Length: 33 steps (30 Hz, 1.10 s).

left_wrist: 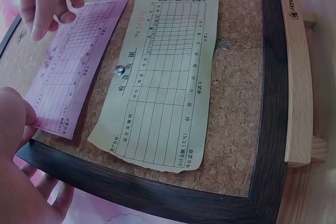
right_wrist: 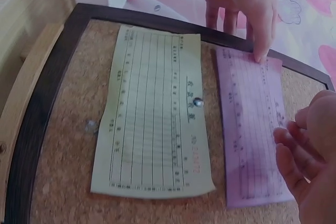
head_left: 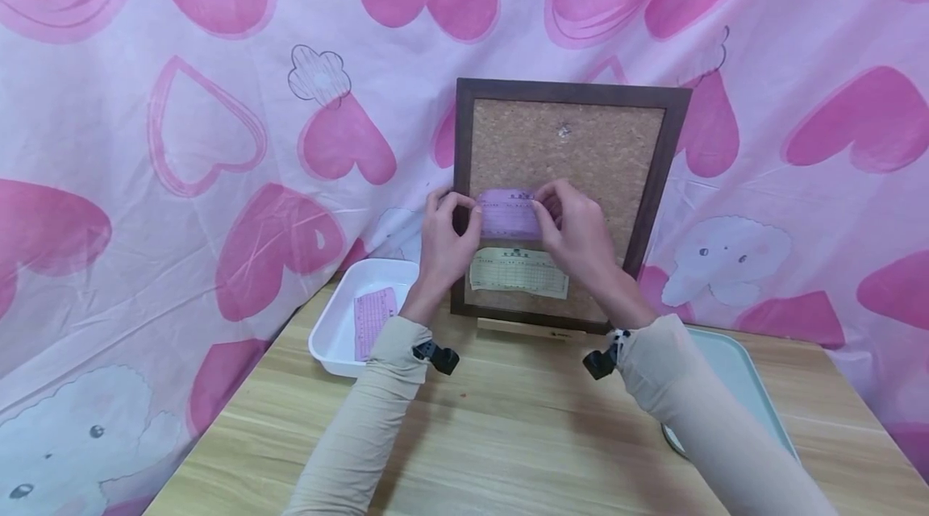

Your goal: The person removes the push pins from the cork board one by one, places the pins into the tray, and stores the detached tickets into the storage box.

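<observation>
A pink receipt slip (head_left: 508, 214) lies sideways across the corkboard (head_left: 613, 149). My left hand (head_left: 448, 238) has its thumb on the slip's left end, with other fingers behind the dark frame (left_wrist: 131, 187) in the left wrist view. My right hand (head_left: 581, 234) is at the slip's right end, fingers loosely bent; the right wrist view shows thumb and fingers (right_wrist: 296, 142) apart with nothing visible between them. Below, a pale yellow-green receipt slip (head_left: 518, 272) is held by a clear pushpin (left_wrist: 119, 70) at its upper middle.
Another clear pushpin (head_left: 563, 131) sits high on the cork. A white tray (head_left: 330, 351) with pink slips (head_left: 373, 321) stands left on the wooden table (head_left: 501, 435). A pale green tray (head_left: 747, 375) lies right, partly behind my forearm. A wooden stand (head_left: 530, 330) supports the board.
</observation>
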Tool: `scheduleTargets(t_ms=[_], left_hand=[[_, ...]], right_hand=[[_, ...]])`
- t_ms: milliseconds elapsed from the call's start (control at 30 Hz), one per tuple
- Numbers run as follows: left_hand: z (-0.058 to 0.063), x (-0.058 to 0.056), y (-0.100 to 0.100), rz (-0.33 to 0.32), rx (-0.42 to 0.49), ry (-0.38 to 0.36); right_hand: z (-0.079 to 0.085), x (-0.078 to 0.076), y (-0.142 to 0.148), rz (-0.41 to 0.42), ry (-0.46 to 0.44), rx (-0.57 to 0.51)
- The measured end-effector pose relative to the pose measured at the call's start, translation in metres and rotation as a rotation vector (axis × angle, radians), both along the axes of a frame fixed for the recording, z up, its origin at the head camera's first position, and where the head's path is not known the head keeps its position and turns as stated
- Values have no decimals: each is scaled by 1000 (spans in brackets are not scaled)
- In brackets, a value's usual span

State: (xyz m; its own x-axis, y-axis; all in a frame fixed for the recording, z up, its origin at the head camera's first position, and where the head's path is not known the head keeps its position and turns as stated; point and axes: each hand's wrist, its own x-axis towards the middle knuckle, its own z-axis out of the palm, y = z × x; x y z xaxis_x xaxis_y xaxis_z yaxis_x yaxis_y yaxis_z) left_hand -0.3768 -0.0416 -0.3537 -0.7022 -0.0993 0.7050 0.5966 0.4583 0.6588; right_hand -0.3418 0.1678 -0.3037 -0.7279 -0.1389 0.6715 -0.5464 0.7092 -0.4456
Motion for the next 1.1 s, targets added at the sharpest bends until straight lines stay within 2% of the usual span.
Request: scheduleTargets(t_ms=[367, 500, 633, 833, 967, 1100], left_hand=[[-2, 7, -11, 9, 53, 18], [-5, 11, -17, 0, 80, -3], [-6, 20, -25, -19, 125, -31], [-7, 33, -39, -60, 202, -51], [-10, 37, -46, -81, 225, -72], [-13, 39, -50, -74, 232, -87]], right_hand=[[-8, 8, 30, -25, 90, -27], [-15, 11, 43, -25, 133, -63], [-21, 14, 53, -22, 168, -86], [-27, 21, 61, -28, 173, -89], [-31, 28, 71, -41, 165, -92], [-37, 35, 84, -67, 165, -96]])
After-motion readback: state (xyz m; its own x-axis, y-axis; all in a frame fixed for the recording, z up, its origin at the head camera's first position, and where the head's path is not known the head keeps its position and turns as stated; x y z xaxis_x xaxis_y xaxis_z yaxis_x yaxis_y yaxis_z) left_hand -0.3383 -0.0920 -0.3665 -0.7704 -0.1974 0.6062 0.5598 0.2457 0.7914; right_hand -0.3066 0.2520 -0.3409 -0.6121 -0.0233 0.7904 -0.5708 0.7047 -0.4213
